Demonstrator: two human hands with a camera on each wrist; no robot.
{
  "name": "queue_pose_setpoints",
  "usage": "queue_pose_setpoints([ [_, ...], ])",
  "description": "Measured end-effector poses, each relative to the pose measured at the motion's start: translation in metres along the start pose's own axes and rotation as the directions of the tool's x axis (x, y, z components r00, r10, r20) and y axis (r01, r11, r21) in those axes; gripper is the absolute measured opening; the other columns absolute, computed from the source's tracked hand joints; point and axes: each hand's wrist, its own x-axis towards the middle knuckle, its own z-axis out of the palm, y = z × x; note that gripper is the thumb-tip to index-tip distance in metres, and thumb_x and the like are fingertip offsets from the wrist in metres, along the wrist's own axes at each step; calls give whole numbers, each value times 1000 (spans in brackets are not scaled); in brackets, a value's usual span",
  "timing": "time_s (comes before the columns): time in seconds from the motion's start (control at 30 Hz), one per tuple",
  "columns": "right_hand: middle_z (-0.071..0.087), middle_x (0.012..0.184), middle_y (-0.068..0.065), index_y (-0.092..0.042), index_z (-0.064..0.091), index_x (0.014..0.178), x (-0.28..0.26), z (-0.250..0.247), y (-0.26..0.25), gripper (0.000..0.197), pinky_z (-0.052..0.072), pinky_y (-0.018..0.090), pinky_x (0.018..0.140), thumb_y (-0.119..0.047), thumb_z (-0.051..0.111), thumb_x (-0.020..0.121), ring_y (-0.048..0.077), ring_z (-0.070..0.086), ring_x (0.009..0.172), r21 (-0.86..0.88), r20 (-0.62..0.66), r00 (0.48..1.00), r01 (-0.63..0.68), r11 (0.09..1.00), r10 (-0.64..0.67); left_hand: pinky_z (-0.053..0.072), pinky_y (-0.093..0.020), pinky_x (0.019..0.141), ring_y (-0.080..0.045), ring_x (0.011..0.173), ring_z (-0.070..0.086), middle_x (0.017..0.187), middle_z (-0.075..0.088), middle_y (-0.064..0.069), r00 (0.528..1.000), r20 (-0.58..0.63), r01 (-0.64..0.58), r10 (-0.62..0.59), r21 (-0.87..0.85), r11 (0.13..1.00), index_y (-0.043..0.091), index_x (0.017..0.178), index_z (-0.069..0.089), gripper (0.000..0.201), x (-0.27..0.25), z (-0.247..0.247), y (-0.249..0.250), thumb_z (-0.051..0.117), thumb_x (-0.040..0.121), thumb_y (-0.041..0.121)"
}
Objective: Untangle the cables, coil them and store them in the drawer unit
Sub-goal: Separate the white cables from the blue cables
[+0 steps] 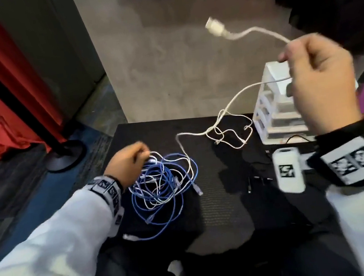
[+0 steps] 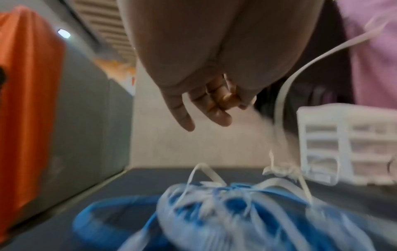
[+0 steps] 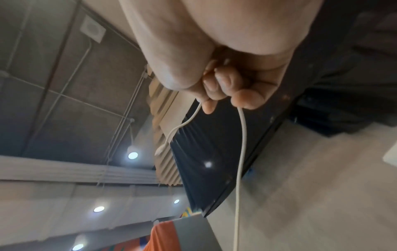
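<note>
A: How should this pull go?

B: Slowly, I think. The right hand, at the right of the head view, has its grip curled around the white cable, the plug end swinging free above it. A steady upward draw, easing off where the line catches, should serve better than a yank.

A: Where would it catch?

B: At the small white knot of loops in the middle of the table, and again where the line runs down into the blue-and-white tangle.

A: And the left hand?

B: Centre left, its fingers curled into the top edge of that tangle, pinning it. Whether it pinches one strand I cannot tell.

A: So the cable lies where?

B: Below and left of the right grip, sloping down to the table. The white drawer unit stands just behind that hand.
</note>
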Motion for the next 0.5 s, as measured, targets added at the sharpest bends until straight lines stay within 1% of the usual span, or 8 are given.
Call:
queue_pose_setpoints([
  [0.03, 55, 69, 11, -30, 66, 84, 4, -11, -2, 25, 46, 43, 59, -35, 52, 105, 40, 53, 64, 9, 9, 1000, 1, 1000, -1, 52, -43, 83, -17, 81, 60, 85, 64, 6, 999, 27, 45, -45, 11, 999, 27, 90, 63, 11, -9, 6, -13, 60, 100, 29],
  [0.07, 52, 71, 21, -25, 68, 88, 3, -17, -2, 24, 45, 41, 56, -31, 52, 106, 39, 50, 61, 13, 51, 999, -2, 1000, 1, 53, -42, 84, -18, 83, 62, 87, 64, 7, 996, 53, 68, -70, 45, 997, 27, 92, 66, 11, -19, 14, -20, 60, 100, 31],
  [0.1, 48, 68, 23, -19, 68, 91, 0, -19, 0, 24, 44, 40, 54, -27, 52, 107, 33, 47, 57, 21, 106, 994, -10, 1000, 8, 53, -41, 85, -19, 86, 64, 89, 63, 7, 995, 62, 78, -82, 64, 995, 29, 96, 68, 10, -27, 21, -21, 60, 100, 32],
  [0.17, 46, 61, 7, -16, 68, 91, -11, -14, 4, 25, 44, 38, 54, -24, 52, 108, 18, 45, 54, 51, 188, 981, -56, 997, 46, 54, -40, 90, -17, 94, 66, 99, 62, 8, 1000, -16, 24, -24, -4, 1000, 28, 108, 70, 13, -34, 35, -8, 62, 99, 30],
  [0.23, 44, 56, -3, -19, 68, 87, -22, -7, 5, 26, 45, 29, 54, -23, 53, 108, 15, 45, 51, 113, 218, 970, -135, 984, 108, 51, -41, 101, -14, 111, 63, 120, 60, 5, 988, -122, -112, 96, -128, 985, 26, 126, 64, 30, -35, 43, 26, 64, 96, 30],
  [0.33, 44, 51, 0, -15, 68, 89, -36, 0, -1, 26, 43, 25, 53, -22, 53, 109, 18, 45, 47, 206, 256, 957, -193, 959, 137, 24, -33, 124, -17, 149, 33, 158, 39, -4, 965, -165, -235, 204, -198, 951, 21, 155, 37, 76, -28, 59, 84, 75, 89, 29],
  [0.4, 45, 49, -2, -11, 68, 91, -42, -2, -10, 26, 46, 30, 55, -22, 53, 109, 16, 44, 44, 250, 270, 955, -191, 949, 121, 18, -30, 125, -18, 153, 25, 164, 29, -4, 973, -193, -175, 129, -249, 952, 19, 160, 24, 92, -14, 73, 105, 78, 85, 27],
  [0.5, 46, 48, -1, -11, 68, 90, -43, -19, -21, 25, 48, 43, 58, -19, 54, 108, 16, 42, 41, 311, 264, 958, -197, 930, 115, 31, -41, 122, -23, 140, 40, 154, 38, -5, 952, -282, -6, -120, -406, 914, 17, 154, 30, 87, 8, 92, 98, 78, 82, 26],
])
